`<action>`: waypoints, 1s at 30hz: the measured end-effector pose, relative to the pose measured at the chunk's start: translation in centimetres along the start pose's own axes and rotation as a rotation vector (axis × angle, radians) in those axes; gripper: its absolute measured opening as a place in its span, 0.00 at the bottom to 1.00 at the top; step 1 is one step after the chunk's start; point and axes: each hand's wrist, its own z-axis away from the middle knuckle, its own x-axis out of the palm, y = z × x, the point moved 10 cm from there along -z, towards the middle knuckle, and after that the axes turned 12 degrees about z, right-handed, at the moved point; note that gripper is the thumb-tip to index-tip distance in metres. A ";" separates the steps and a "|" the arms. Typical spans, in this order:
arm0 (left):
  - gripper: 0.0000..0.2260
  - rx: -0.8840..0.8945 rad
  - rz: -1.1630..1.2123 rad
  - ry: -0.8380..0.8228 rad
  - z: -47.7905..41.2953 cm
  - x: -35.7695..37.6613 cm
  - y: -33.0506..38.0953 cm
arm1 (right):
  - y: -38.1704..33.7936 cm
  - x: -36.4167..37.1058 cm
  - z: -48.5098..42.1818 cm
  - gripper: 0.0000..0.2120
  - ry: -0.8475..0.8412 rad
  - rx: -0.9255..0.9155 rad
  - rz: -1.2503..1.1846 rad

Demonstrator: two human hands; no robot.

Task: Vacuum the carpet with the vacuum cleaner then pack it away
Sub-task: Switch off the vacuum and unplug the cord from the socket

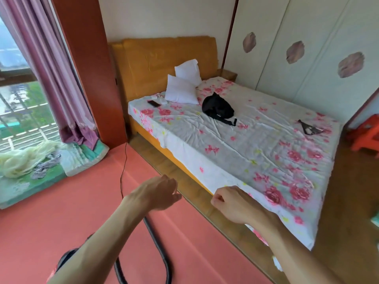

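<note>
Vacuum cleaner hose (155, 240), a thick black tube, is looping across the red carpet (71, 212) at the bottom of the view, and the dark body (67, 257) is peeking out behind the left forearm. A thin black cord (123, 167) is trailing up the carpet toward the wall. The left hand (158, 193) is hovering with fingers loosely bent, gripping nothing. The right hand (231, 203) is curling into a loose fist by the bed (205, 130), nothing visible in it. The wrinkled rose-print sheet is carrying two plump white pillows (180, 91), a black bag (217, 108) and a phone (154, 103).
</note>
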 end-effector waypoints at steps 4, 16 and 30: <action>0.14 -0.023 0.050 0.002 -5.0 -0.5 0.3 | 3.3 -0.8 -5.0 0.16 0.001 -0.003 0.046; 0.17 -0.300 -0.084 0.127 -16.4 -7.0 1.0 | 6.3 -5.7 -22.6 0.08 -0.039 -0.307 0.084; 0.13 -0.615 0.092 0.425 -21.4 -14.7 2.7 | 7.4 -13.3 -35.3 0.14 -0.108 -0.657 0.225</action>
